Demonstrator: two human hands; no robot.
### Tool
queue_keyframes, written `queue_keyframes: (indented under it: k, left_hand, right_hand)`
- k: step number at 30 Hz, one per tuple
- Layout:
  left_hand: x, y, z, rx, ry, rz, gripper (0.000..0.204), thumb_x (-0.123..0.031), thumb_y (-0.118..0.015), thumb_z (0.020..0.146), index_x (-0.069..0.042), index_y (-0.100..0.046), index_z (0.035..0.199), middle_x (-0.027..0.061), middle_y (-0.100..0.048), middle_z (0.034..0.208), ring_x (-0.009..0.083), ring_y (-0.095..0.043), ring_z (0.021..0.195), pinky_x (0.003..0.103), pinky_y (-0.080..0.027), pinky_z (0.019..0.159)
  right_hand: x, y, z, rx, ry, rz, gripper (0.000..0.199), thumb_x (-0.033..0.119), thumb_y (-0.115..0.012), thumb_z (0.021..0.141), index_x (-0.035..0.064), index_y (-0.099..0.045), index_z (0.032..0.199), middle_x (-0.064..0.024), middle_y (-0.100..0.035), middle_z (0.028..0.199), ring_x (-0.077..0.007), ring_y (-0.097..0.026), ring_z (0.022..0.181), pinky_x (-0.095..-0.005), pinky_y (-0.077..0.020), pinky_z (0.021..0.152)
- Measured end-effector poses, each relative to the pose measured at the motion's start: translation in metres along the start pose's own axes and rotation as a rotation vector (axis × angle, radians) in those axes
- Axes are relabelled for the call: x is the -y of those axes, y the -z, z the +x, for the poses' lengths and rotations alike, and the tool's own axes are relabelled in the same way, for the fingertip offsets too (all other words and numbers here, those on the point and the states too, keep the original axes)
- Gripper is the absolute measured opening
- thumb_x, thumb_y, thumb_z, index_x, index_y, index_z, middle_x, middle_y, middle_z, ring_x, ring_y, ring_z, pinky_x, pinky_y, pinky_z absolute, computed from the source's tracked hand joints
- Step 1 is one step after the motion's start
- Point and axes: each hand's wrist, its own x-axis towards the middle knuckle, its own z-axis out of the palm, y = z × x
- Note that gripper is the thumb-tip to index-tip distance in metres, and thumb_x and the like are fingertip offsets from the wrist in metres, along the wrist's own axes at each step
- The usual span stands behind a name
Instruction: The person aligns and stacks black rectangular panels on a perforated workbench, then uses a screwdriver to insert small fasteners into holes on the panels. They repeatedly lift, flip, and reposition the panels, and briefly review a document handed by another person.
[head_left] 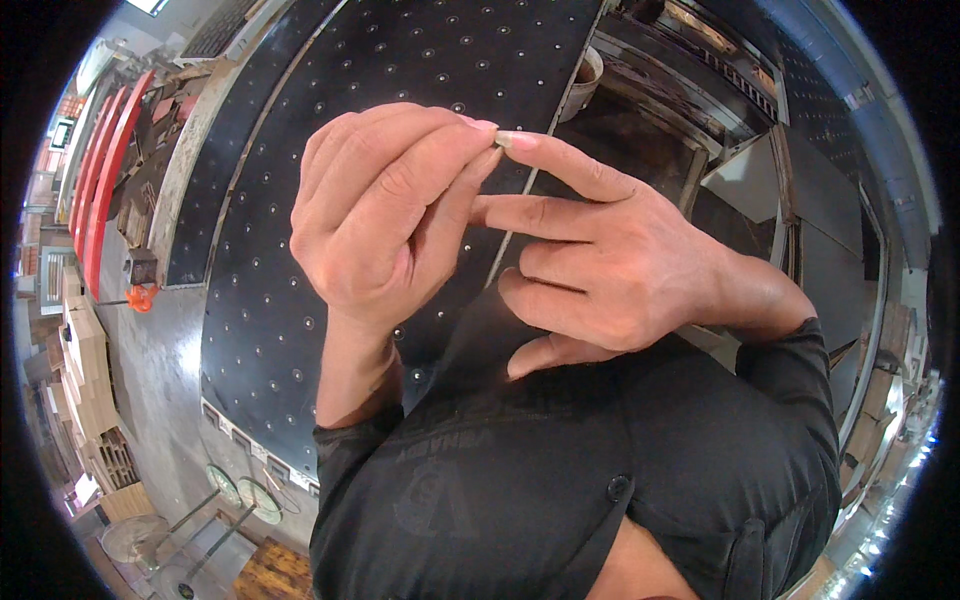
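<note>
Head view: over the studded black table (pixel 278 318), the left hand (pixel 375 220) is pinched closed; the right hand (pixel 635 265) is loosely spread, one fingertip at that pinch, whose contents I cannot tell. Apparently delicate fingertip work, next needing steadiness.

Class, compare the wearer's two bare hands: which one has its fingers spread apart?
The right hand, on the picture's right: clear gaps show between several of its fingers. The left hand differs: its fingers are bunched close together.
</note>
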Motion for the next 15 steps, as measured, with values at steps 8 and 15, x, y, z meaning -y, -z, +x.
queue_keyframes:
  k: [8, 15]
  left_hand:
    - [0.0013, 0.0029, 0.0005, 0.008, -0.047, 0.058, 0.022, -0.002, -0.086, 0.073, -0.006, -0.08, 0.095, 0.0058, -0.075, 0.088, 0.0227, -0.072, 0.081, 0.033, -0.054, 0.075]
    - [0.0054, 0.0022, -0.0001, 0.015, -0.12, 0.112, 0.024, -0.006, -0.084, 0.073, -0.006, -0.08, 0.096, 0.0059, -0.074, 0.09, 0.0225, -0.072, 0.083, 0.034, -0.053, 0.073]
  right_hand:
    - [0.0, -0.0012, 0.0004, 0.008, -0.002, -0.007, 0.047, 0.047, -0.074, 0.089, 0.0036, -0.066, 0.075, -0.0058, -0.063, 0.068, -0.029, -0.073, 0.112, -0.0624, -0.0298, 0.126]
    - [-0.0005, -0.0015, 0.0002, 0.006, 0.001, -0.015, 0.048, 0.048, -0.074, 0.09, 0.0039, -0.065, 0.074, -0.0064, -0.065, 0.069, -0.0289, -0.074, 0.11, -0.0624, -0.0302, 0.126]
